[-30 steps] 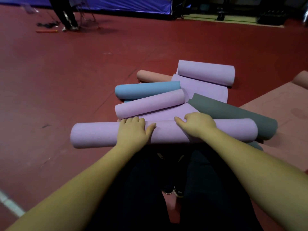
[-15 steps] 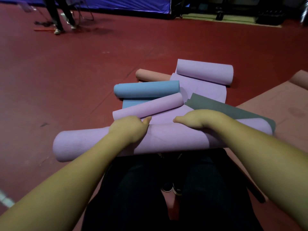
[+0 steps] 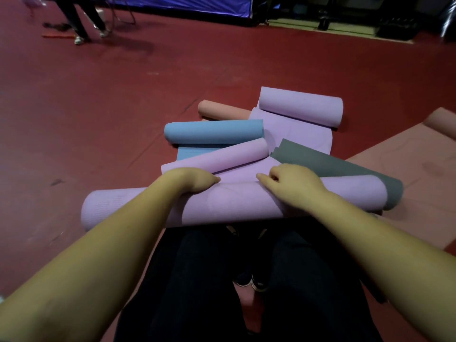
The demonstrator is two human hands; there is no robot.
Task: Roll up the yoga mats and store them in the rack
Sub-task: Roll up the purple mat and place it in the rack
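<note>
A long purple yoga mat roll (image 3: pixel 222 208) lies crosswise in front of my knees, its loose sheet running away from me. My left hand (image 3: pixel 195 180) curls over the roll's far side near the middle. My right hand (image 3: pixel 291 185) grips the far edge a little to the right, fingers bent. Behind it lie a thinner purple roll (image 3: pixel 222 156), a blue roll (image 3: pixel 212 132), a grey mat (image 3: pixel 333 164), a peach roll (image 3: pixel 222 111) and a thick purple roll (image 3: pixel 301 108). No rack is in view.
A pink mat (image 3: pixel 407 169) lies flat on the red floor at the right. A person's legs (image 3: pixel 81 21) stand far back left near a blue tarp (image 3: pixel 172 3). Dark equipment sits at the back right. Open red floor stretches to the left.
My hands went from lying flat on top of the purple roll to curling over its far edge. The roll shifted left and nearer to me.
</note>
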